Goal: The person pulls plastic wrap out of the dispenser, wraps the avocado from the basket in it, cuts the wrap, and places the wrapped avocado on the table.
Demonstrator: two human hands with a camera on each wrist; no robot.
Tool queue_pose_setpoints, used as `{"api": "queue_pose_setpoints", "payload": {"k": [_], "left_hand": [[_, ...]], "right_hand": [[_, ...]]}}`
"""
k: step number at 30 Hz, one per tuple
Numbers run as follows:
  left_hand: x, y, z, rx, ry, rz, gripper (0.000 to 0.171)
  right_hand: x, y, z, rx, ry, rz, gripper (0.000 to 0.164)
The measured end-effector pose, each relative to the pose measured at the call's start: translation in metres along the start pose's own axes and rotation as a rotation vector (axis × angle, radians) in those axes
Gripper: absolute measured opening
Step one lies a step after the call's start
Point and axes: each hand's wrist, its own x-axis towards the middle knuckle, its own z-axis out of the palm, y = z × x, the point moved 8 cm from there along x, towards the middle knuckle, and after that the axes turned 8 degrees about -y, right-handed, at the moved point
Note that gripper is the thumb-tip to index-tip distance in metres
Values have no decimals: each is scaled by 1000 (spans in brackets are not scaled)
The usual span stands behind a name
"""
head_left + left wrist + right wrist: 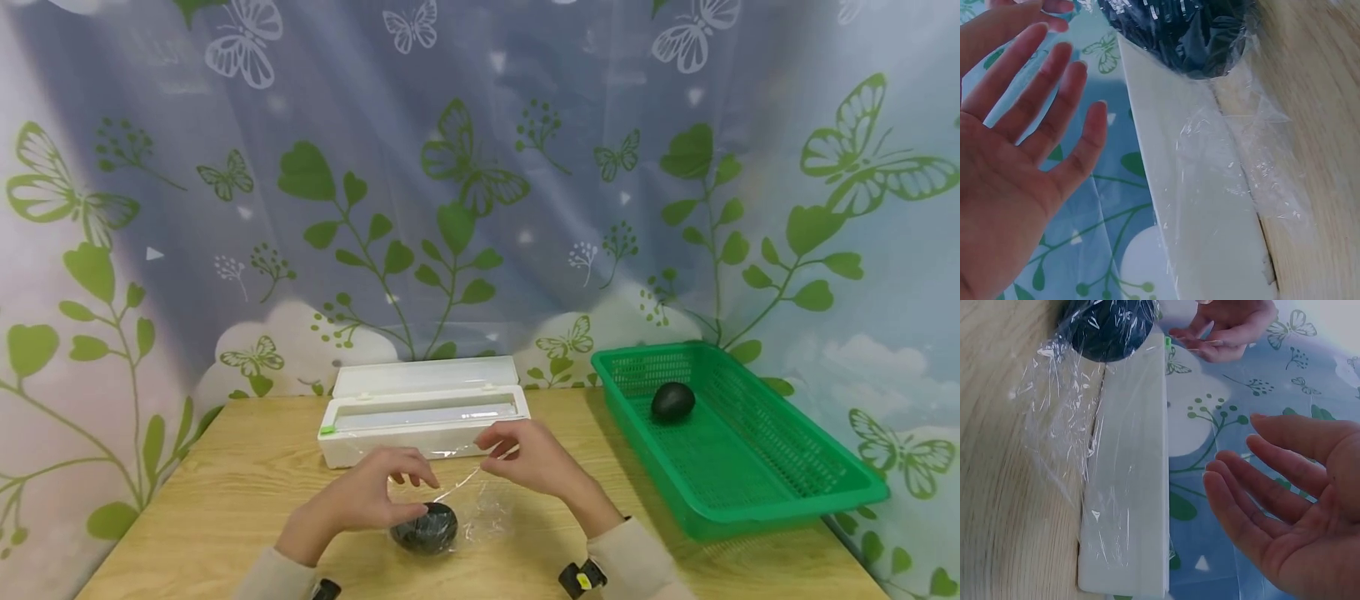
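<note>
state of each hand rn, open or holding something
Left hand: open, holding nothing, near the wrapped dark object.
Right hand: open, fingers loosely bent, holding nothing.

From where I stand, the person wears plain, pale beige sleeves. The left sleeve [272, 575] and the right sleeve [633, 562] both end in smooth cuffs, leaving each wrist bare up to the left grip [375, 493] and the right grip [534, 460], slim-fingered both. A chunky black device [570, 581] sits by the right cuff, a small bright yellow patch [583, 581] on it. By the left cuff I make out only part of another dark, rounded piece [327, 590].
</note>
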Motion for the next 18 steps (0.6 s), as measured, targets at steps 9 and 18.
{"api": "queue_pose_setpoints", "payload": {"k": [9, 18], "left_hand": [[-2, -11, 17, -85, -172, -103, 29], [-3, -31, 25, -153, -166, -163, 23]], "right_hand": [[2, -3, 15, 19, -59, -6, 18], [3, -4, 28, 2, -98, -19, 16]]}}
